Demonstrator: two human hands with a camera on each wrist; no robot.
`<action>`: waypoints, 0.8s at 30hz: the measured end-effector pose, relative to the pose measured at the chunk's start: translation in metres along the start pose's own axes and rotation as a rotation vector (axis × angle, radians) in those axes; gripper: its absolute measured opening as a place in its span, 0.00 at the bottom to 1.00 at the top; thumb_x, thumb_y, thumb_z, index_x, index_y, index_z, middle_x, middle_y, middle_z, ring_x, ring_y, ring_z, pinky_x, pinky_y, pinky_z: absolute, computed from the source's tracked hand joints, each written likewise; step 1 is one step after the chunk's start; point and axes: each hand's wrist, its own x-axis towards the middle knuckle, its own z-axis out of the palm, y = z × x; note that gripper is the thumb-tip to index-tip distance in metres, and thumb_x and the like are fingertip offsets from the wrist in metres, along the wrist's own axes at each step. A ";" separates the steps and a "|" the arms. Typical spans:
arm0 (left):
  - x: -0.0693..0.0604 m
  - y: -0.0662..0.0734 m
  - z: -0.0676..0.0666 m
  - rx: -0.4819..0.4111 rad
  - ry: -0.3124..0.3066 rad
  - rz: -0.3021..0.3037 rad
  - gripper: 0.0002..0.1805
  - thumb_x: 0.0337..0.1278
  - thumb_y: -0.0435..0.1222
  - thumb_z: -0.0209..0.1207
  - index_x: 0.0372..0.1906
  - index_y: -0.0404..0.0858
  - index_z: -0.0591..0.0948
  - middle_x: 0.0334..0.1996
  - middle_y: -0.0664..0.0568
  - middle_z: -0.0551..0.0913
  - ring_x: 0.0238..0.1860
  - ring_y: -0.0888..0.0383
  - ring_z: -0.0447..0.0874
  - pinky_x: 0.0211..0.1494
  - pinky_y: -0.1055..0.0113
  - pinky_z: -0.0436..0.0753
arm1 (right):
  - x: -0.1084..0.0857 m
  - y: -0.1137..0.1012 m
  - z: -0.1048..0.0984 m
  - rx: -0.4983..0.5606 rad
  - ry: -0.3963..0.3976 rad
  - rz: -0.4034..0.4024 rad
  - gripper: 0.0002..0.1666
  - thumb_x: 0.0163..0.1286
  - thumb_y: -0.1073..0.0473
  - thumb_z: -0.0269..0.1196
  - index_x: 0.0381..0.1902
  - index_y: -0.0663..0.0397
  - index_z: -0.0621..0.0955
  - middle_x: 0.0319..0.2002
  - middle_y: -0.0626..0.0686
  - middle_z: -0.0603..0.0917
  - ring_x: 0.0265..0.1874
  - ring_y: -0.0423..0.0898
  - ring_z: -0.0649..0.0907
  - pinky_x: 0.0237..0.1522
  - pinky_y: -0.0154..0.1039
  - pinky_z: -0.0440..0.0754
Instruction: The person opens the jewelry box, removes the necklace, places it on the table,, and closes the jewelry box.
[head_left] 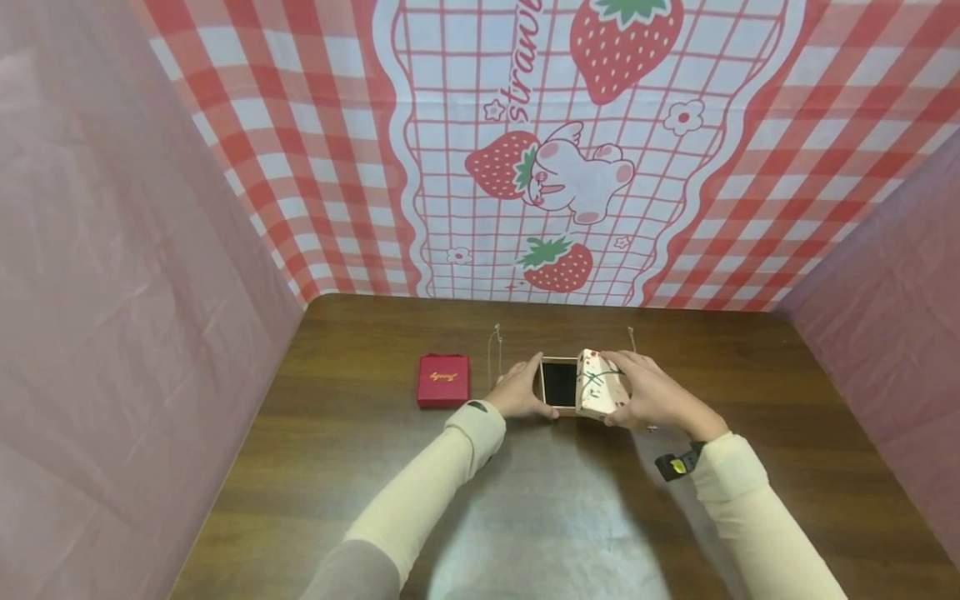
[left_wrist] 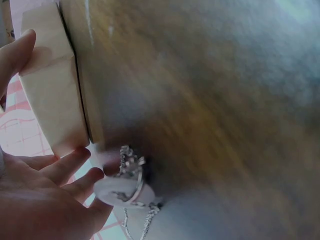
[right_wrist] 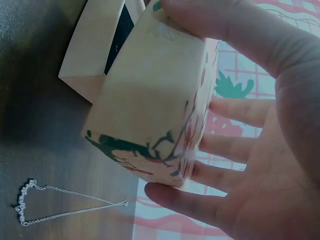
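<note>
A cream box base [head_left: 558, 410] with a black inside stands on the table. My left hand [head_left: 517, 390] grips it at its left end, thumb and fingers on opposite sides, also seen on the plain cardboard wall [left_wrist: 55, 100] in the left wrist view. My right hand [head_left: 651, 392] holds the floral box lid [head_left: 596, 383], which is tilted at the right end of the base. In the right wrist view, thumb and fingers span the lid [right_wrist: 150, 85]. A silver necklace [right_wrist: 22, 202] lies near that hand. Beside my left fingers is a chain with a pale round pendant [left_wrist: 122, 192].
A small red box [head_left: 443, 381] with gold lettering sits left of my left hand. Between them lies a thin necklace chain [head_left: 491, 354]. A strawberry-print cloth [head_left: 450, 167] hangs behind the brown table [head_left: 337, 467], and pink cloths [head_left: 135, 250] flank it.
</note>
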 end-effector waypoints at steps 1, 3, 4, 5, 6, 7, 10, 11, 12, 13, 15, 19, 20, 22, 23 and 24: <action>0.000 0.000 0.000 0.002 0.001 0.002 0.63 0.38 0.48 0.76 0.78 0.42 0.50 0.76 0.46 0.59 0.76 0.47 0.55 0.76 0.44 0.56 | 0.002 0.000 0.000 -0.002 0.002 -0.007 0.62 0.37 0.54 0.80 0.70 0.61 0.64 0.66 0.68 0.68 0.64 0.67 0.67 0.62 0.67 0.68; 0.001 0.000 0.000 0.001 0.003 0.005 0.63 0.38 0.48 0.76 0.78 0.42 0.50 0.75 0.46 0.60 0.76 0.47 0.55 0.76 0.43 0.56 | 0.005 0.000 0.000 0.003 0.000 -0.011 0.62 0.37 0.54 0.80 0.71 0.59 0.64 0.67 0.67 0.68 0.64 0.66 0.67 0.62 0.67 0.68; 0.001 0.000 0.000 0.003 0.003 0.007 0.62 0.38 0.48 0.76 0.78 0.42 0.50 0.75 0.46 0.60 0.76 0.47 0.56 0.76 0.43 0.56 | 0.007 0.000 0.001 -0.002 0.003 -0.018 0.62 0.36 0.54 0.80 0.71 0.59 0.64 0.67 0.66 0.69 0.64 0.65 0.67 0.63 0.66 0.68; 0.001 0.000 0.000 0.003 0.002 0.008 0.62 0.38 0.48 0.76 0.78 0.42 0.50 0.75 0.46 0.60 0.76 0.47 0.56 0.76 0.43 0.56 | 0.009 0.000 0.001 -0.003 0.005 -0.025 0.62 0.36 0.54 0.80 0.70 0.59 0.65 0.67 0.66 0.69 0.63 0.65 0.68 0.62 0.66 0.68; 0.001 0.000 0.000 0.003 0.003 0.009 0.62 0.38 0.48 0.76 0.78 0.42 0.50 0.75 0.46 0.61 0.76 0.47 0.56 0.76 0.43 0.57 | 0.011 0.000 0.001 -0.003 0.006 -0.029 0.62 0.35 0.54 0.80 0.70 0.58 0.65 0.67 0.65 0.69 0.63 0.64 0.68 0.62 0.66 0.69; 0.001 0.000 0.000 0.001 0.005 0.008 0.63 0.38 0.48 0.76 0.77 0.42 0.50 0.75 0.46 0.61 0.76 0.47 0.56 0.76 0.43 0.57 | 0.012 -0.001 0.002 -0.003 0.007 -0.035 0.62 0.35 0.54 0.80 0.70 0.58 0.65 0.66 0.65 0.69 0.63 0.64 0.68 0.61 0.66 0.69; 0.001 0.000 0.000 0.000 0.006 0.007 0.63 0.38 0.48 0.76 0.77 0.42 0.50 0.75 0.45 0.61 0.76 0.47 0.57 0.76 0.43 0.57 | 0.018 -0.001 0.004 -0.011 0.008 -0.052 0.62 0.34 0.55 0.80 0.70 0.59 0.66 0.66 0.65 0.70 0.63 0.64 0.68 0.62 0.65 0.69; 0.000 0.000 -0.001 0.000 0.006 0.006 0.63 0.38 0.48 0.76 0.77 0.42 0.50 0.75 0.45 0.61 0.75 0.47 0.57 0.76 0.44 0.57 | 0.020 -0.001 0.004 -0.009 0.004 -0.054 0.62 0.34 0.55 0.79 0.70 0.59 0.66 0.66 0.65 0.70 0.64 0.64 0.67 0.62 0.66 0.69; 0.000 0.000 0.000 0.001 0.008 0.006 0.63 0.38 0.48 0.76 0.77 0.41 0.51 0.75 0.45 0.61 0.75 0.47 0.57 0.75 0.44 0.58 | 0.021 -0.002 0.005 -0.011 0.001 -0.058 0.61 0.35 0.55 0.79 0.70 0.59 0.66 0.66 0.65 0.70 0.64 0.64 0.67 0.63 0.66 0.69; 0.000 0.000 0.000 0.003 0.010 0.005 0.63 0.38 0.48 0.76 0.77 0.41 0.51 0.75 0.45 0.61 0.75 0.47 0.57 0.75 0.44 0.58 | 0.023 -0.002 0.006 -0.016 -0.001 -0.063 0.61 0.35 0.55 0.79 0.70 0.59 0.66 0.66 0.66 0.70 0.65 0.65 0.67 0.63 0.65 0.68; 0.000 0.000 0.000 0.002 0.012 0.004 0.63 0.37 0.48 0.76 0.77 0.41 0.50 0.75 0.44 0.61 0.75 0.47 0.58 0.75 0.45 0.59 | 0.027 -0.002 0.008 -0.024 -0.005 -0.079 0.61 0.35 0.55 0.79 0.70 0.59 0.66 0.66 0.66 0.70 0.65 0.65 0.67 0.64 0.66 0.67; 0.000 0.000 0.001 0.000 0.013 -0.001 0.64 0.36 0.48 0.76 0.77 0.41 0.50 0.74 0.44 0.62 0.74 0.47 0.59 0.75 0.45 0.60 | 0.033 -0.001 0.011 -0.037 -0.010 -0.115 0.61 0.35 0.56 0.79 0.69 0.60 0.66 0.64 0.67 0.71 0.64 0.67 0.68 0.63 0.67 0.67; 0.000 0.000 0.001 -0.004 0.014 0.000 0.64 0.36 0.48 0.77 0.77 0.40 0.50 0.74 0.43 0.62 0.74 0.46 0.59 0.75 0.45 0.60 | 0.034 -0.001 0.012 -0.036 -0.015 -0.121 0.60 0.35 0.56 0.78 0.69 0.61 0.66 0.65 0.67 0.71 0.64 0.68 0.68 0.63 0.67 0.67; 0.000 0.000 0.001 -0.005 0.016 0.002 0.64 0.36 0.48 0.77 0.77 0.39 0.49 0.74 0.42 0.62 0.74 0.46 0.59 0.75 0.45 0.60 | 0.037 -0.001 0.012 -0.040 -0.026 -0.124 0.60 0.36 0.55 0.78 0.69 0.61 0.66 0.65 0.68 0.70 0.65 0.68 0.67 0.64 0.67 0.66; 0.000 0.000 0.001 -0.004 0.018 0.005 0.64 0.36 0.48 0.77 0.77 0.38 0.49 0.74 0.42 0.62 0.74 0.46 0.59 0.75 0.45 0.61 | 0.038 -0.001 0.012 -0.041 -0.032 -0.124 0.60 0.36 0.55 0.77 0.69 0.61 0.66 0.66 0.69 0.70 0.65 0.69 0.67 0.64 0.68 0.66; 0.000 0.000 0.001 -0.001 0.021 0.006 0.64 0.36 0.48 0.76 0.77 0.38 0.50 0.74 0.42 0.62 0.74 0.46 0.60 0.75 0.46 0.61 | 0.040 -0.001 0.013 -0.043 -0.038 -0.127 0.59 0.37 0.55 0.77 0.69 0.61 0.66 0.66 0.69 0.69 0.65 0.69 0.66 0.64 0.68 0.65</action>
